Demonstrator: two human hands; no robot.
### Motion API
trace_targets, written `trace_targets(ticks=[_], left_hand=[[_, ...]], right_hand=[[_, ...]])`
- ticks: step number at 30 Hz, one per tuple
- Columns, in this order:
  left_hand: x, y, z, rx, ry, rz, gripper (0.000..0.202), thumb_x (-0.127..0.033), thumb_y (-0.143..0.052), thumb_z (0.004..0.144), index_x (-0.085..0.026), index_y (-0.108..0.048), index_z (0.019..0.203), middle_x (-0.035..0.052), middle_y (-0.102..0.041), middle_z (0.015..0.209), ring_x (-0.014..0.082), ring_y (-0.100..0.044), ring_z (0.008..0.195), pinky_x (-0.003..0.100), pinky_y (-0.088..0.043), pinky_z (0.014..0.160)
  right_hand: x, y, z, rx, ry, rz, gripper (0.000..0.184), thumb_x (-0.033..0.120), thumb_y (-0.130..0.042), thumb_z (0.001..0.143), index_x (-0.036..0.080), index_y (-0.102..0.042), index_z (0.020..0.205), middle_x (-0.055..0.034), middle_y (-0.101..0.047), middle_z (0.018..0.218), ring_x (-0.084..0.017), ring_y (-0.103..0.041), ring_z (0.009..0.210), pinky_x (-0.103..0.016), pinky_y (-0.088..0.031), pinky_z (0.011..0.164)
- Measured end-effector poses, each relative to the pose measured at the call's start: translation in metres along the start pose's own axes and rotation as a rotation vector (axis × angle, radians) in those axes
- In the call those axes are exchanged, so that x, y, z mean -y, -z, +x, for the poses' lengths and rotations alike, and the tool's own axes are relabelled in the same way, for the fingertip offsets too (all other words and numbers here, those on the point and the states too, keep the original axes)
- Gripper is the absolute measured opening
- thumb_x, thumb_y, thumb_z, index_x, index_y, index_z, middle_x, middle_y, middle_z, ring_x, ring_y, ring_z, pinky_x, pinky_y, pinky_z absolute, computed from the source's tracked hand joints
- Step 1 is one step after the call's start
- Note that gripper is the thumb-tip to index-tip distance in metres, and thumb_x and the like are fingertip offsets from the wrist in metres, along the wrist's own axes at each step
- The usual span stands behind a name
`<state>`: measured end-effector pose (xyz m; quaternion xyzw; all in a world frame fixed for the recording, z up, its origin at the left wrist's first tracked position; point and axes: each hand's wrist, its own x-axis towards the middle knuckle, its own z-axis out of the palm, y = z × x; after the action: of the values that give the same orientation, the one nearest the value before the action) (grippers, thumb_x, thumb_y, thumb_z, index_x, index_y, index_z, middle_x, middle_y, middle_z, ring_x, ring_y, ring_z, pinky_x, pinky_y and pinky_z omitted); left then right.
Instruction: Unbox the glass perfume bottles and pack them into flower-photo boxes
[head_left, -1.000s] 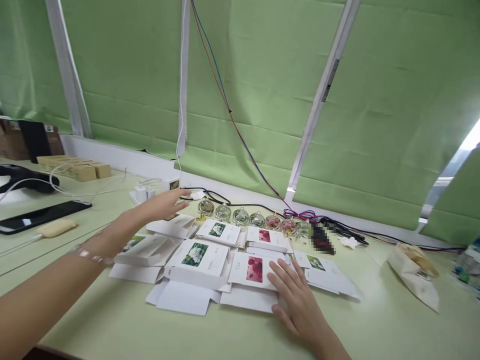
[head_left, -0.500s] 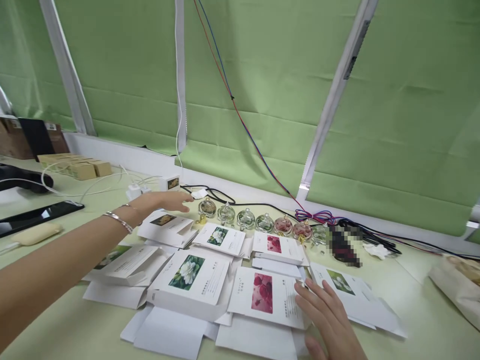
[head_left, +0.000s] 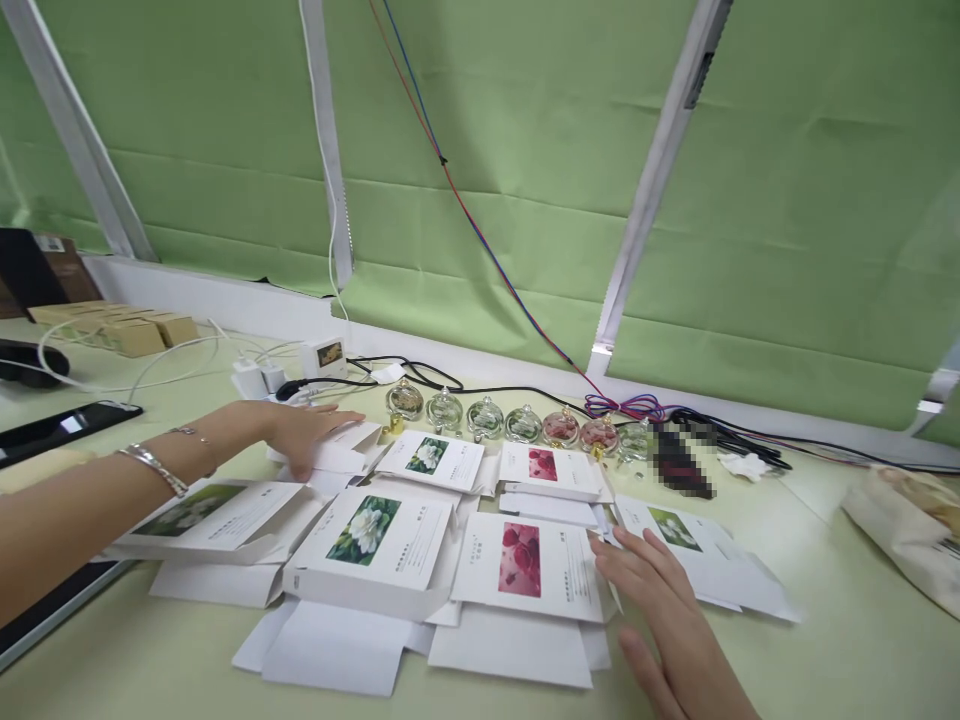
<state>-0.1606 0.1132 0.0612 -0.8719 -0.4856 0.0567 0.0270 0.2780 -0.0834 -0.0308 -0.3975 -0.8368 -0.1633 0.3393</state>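
My left hand lies over the flattened white carton at the back left, fingers stretched out and palm down; it hides the carton's printed picture. My right hand is open with fingers apart, resting by the right edge of a carton with a red rose picture. Between the hands lie cartons with white flowers, a smaller white-flower carton and another rose carton. A green-picture carton is beyond my right fingers. Under my left forearm sits one more carton.
Behind the cartons stands a row of round glass bottles with small gold caps beside some. Black cables run along the wall. A phone and small tan boxes are left; a cloth bag is right.
My left hand has come back from near the bottles onto the back left carton. My right hand stays beside the rose carton. The view has shifted slightly.
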Motion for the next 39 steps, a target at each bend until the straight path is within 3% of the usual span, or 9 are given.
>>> trace_targets(ticks=[4,8,12,14,18,21,27,30,39], left_hand=[[-0.010,0.010,0.001,-0.079,-0.014,-0.002,0.074,0.009,-0.044,0.062,-0.006,-0.038,0.133,0.0085,-0.054,0.130,0.0232,-0.053,0.114,0.038,-0.039,0.098],[-0.027,0.054,-0.010,-0.219,-0.009,-0.015,0.055,-0.002,-0.040,0.080,-0.002,-0.034,0.135,0.0114,-0.045,0.137,0.0259,-0.044,0.122,0.041,-0.032,0.102],[-0.090,0.093,-0.047,-0.296,0.027,0.085,0.063,-0.026,-0.052,0.082,-0.007,-0.031,0.138,0.0120,-0.048,0.131,0.0297,-0.047,0.115,0.048,-0.036,0.096],[-0.146,0.084,-0.073,-0.278,-0.088,0.039,0.082,-0.040,-0.065,0.072,-0.020,-0.028,0.141,0.0086,-0.046,0.134,0.0288,-0.048,0.113,0.044,-0.041,0.093],[-0.258,0.022,-0.114,-0.141,-0.300,-0.173,0.084,-0.048,-0.073,0.060,-0.031,-0.041,0.136,0.0070,-0.055,0.125,0.0301,-0.051,0.112,0.043,-0.042,0.094],[-0.297,-0.022,-0.118,-0.121,-0.277,-0.233,0.091,-0.051,-0.076,0.056,-0.025,-0.042,0.136,0.0127,-0.053,0.130,0.0351,-0.046,0.120,0.051,-0.033,0.103],[-0.267,-0.063,-0.113,-0.459,-0.324,-0.200,0.087,-0.070,-0.060,0.064,-0.031,-0.037,0.138,0.0077,-0.044,0.140,0.0367,-0.042,0.125,0.056,-0.034,0.101],[-0.248,-0.080,-0.123,-0.624,-0.281,-0.195,0.090,-0.068,-0.058,0.067,-0.030,-0.027,0.142,0.0064,-0.036,0.145,0.0363,-0.040,0.127,0.051,-0.041,0.098],[-0.238,-0.104,-0.123,-0.588,-0.257,-0.180,0.085,-0.059,-0.058,0.072,-0.031,-0.022,0.143,0.0033,-0.036,0.146,0.0327,-0.041,0.127,0.044,-0.044,0.097]], right_hand=[[0.005,0.005,0.001,0.043,-0.059,0.022,0.039,0.024,-0.039,0.091,0.019,-0.039,0.129,-0.0059,-0.056,0.127,-0.023,-0.036,0.130,-0.043,-0.022,0.109],[0.005,0.010,0.000,-0.026,-0.109,0.015,0.036,0.022,-0.038,0.090,0.020,-0.041,0.126,-0.0064,-0.059,0.121,-0.024,-0.039,0.127,-0.046,-0.025,0.107],[-0.002,0.019,-0.002,-0.128,-0.186,0.003,0.031,0.023,-0.037,0.090,0.021,-0.045,0.121,-0.0075,-0.061,0.115,-0.026,-0.044,0.121,-0.048,-0.030,0.103],[-0.006,0.024,-0.004,-0.205,-0.243,-0.005,0.029,0.024,-0.037,0.091,0.022,-0.047,0.117,-0.0080,-0.062,0.112,-0.026,-0.046,0.119,-0.049,-0.033,0.100],[0.004,0.033,-0.016,-0.394,-0.420,0.000,0.028,0.031,-0.034,0.091,0.020,-0.053,0.108,-0.0101,-0.062,0.106,-0.027,-0.050,0.113,-0.050,-0.038,0.095],[0.032,0.037,-0.032,-0.404,-0.644,0.152,0.032,0.038,-0.032,0.092,0.019,-0.056,0.103,-0.0108,-0.063,0.104,-0.026,-0.055,0.105,-0.046,-0.042,0.091],[0.076,0.042,-0.044,0.113,-0.664,0.671,0.041,0.046,-0.049,0.086,0.022,-0.049,0.120,-0.0083,-0.055,0.121,-0.021,-0.053,0.111,-0.034,-0.042,0.096],[0.078,0.048,-0.040,0.231,-0.676,0.764,0.055,0.047,-0.062,0.077,0.023,-0.046,0.125,-0.0073,-0.050,0.128,-0.024,-0.047,0.119,-0.037,-0.037,0.101],[0.085,0.049,-0.034,0.448,-0.740,0.665,0.082,0.038,-0.082,0.052,0.024,-0.046,0.124,-0.0081,-0.048,0.129,-0.028,-0.043,0.120,-0.041,-0.036,0.101]])
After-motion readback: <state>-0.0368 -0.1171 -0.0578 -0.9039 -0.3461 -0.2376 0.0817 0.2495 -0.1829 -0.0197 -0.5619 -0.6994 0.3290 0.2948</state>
